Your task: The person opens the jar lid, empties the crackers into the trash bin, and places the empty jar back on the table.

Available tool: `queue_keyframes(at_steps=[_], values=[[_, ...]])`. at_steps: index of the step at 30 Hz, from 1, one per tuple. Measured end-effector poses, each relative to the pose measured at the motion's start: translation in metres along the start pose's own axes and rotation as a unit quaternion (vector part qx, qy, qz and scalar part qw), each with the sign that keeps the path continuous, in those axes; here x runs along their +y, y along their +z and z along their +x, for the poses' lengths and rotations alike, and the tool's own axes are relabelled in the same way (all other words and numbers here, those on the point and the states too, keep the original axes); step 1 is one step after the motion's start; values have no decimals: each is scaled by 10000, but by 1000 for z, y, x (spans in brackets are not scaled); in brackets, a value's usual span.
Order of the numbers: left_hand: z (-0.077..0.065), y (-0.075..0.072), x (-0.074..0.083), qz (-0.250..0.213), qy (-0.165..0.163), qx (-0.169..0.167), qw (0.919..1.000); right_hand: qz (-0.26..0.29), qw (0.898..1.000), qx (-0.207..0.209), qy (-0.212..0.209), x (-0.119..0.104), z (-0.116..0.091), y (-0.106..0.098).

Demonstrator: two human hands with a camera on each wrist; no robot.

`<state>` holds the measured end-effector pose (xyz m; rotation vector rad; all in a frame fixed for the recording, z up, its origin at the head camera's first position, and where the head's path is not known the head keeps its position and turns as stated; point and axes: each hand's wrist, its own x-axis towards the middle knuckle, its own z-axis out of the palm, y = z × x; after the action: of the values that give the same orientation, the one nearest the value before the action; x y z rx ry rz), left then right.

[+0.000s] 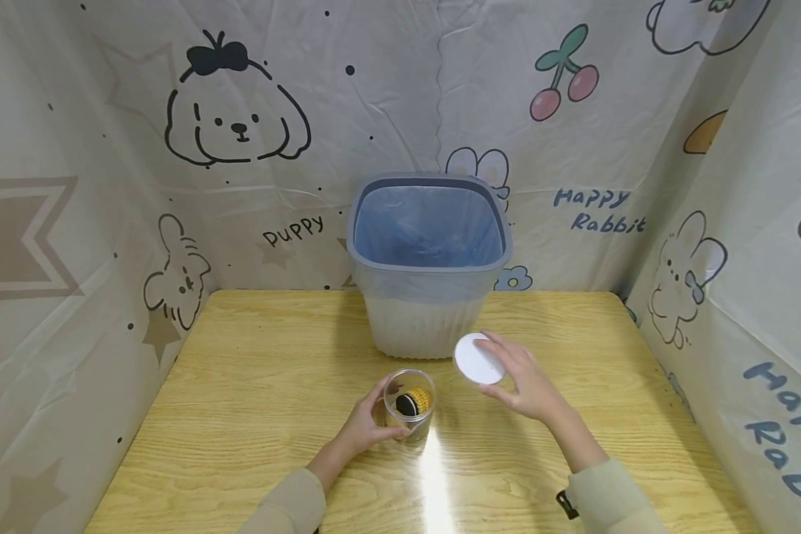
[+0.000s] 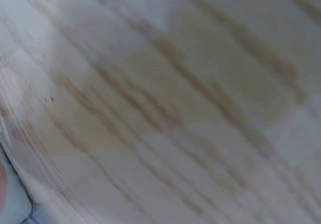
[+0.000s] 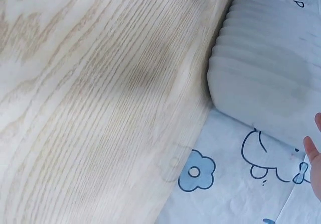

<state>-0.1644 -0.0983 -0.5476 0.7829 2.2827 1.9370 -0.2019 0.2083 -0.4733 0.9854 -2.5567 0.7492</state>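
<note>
In the head view my left hand point(image 1: 362, 424) grips a clear round jar point(image 1: 422, 429) from its left side, thumb at the near side. The jar's mouth is uncovered. Inside lies a small yellow and black item point(image 1: 417, 401) with a white line between the colours; its kind is unclear. To the right, my right hand point(image 1: 526, 382) holds a round white lid point(image 1: 475, 361) by its edge, tilted and apart from the jar. Only part of the right hand point(image 3: 315, 166) shows in the right wrist view. The left wrist view is mostly blurred wood grain.
Behind the hands, a tall bin point(image 1: 427, 326) with a grey-blue rim stands at the back of the wooden table point(image 1: 280, 363). A printed cloth point(image 1: 387, 96) hangs behind and at both sides. A dark strap end point(image 1: 566, 504) hangs by the right sleeve.
</note>
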Motion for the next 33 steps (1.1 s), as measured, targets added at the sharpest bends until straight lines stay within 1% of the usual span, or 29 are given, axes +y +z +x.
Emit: queue_keyframes(at_steps=[4, 10, 20, 28, 33], values=[[1, 0, -3, -160, 100, -28, 9998, -23, 9999, 21, 170, 4, -4, -2], [1, 1, -6, -209, 217, -60, 9995, 19, 9987, 196, 470, 9, -11, -4], [2, 1, -8, -299, 235, -70, 9993, -55, 9963, 507, 686, 24, -29, -1], [2, 1, -7, -297, 246, -65, 9992, -33, 9913, 750, 1078, 31, -41, -3], [2, 1, -6, -330, 240, -67, 9991, -22, 9891, 885, 1176, 36, -47, -5]])
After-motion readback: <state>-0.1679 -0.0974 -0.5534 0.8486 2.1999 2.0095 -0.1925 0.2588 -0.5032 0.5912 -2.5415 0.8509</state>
